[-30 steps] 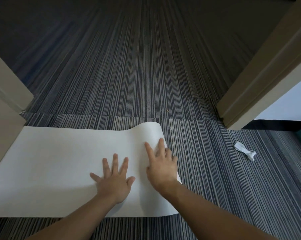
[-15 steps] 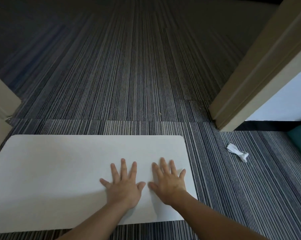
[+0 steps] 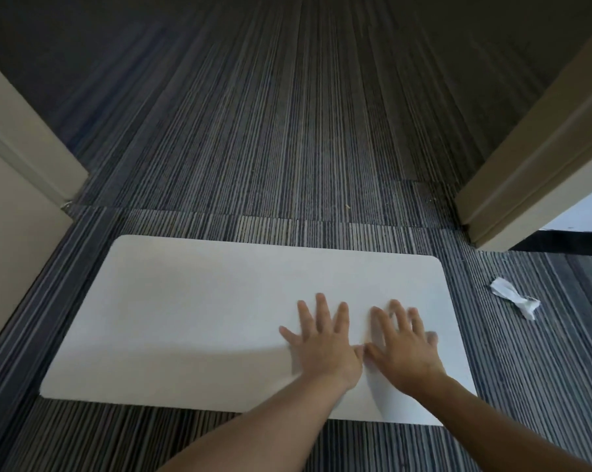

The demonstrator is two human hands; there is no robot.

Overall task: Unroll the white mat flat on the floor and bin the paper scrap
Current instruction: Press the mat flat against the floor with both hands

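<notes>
The white mat (image 3: 192,311) lies flat on the striped carpet, all four rounded corners down. My left hand (image 3: 323,342) and my right hand (image 3: 402,345) press palm-down on its right part, side by side, fingers spread, thumbs almost touching. Neither hand holds anything. A crumpled white paper scrap (image 3: 514,297) lies on the carpet just right of the mat's far right corner, apart from the mat and from my hands. No bin is in view.
A beige door frame (image 3: 526,185) stands at the right and a beige wall or door (image 3: 18,185) at the left, flanking the mat. Dark striped carpet (image 3: 287,131) stretches away beyond the mat.
The curled right end of the mat has gone down flat. My right hand slid from the raised roll onto the flat surface beside my left hand. The view has shifted left.
</notes>
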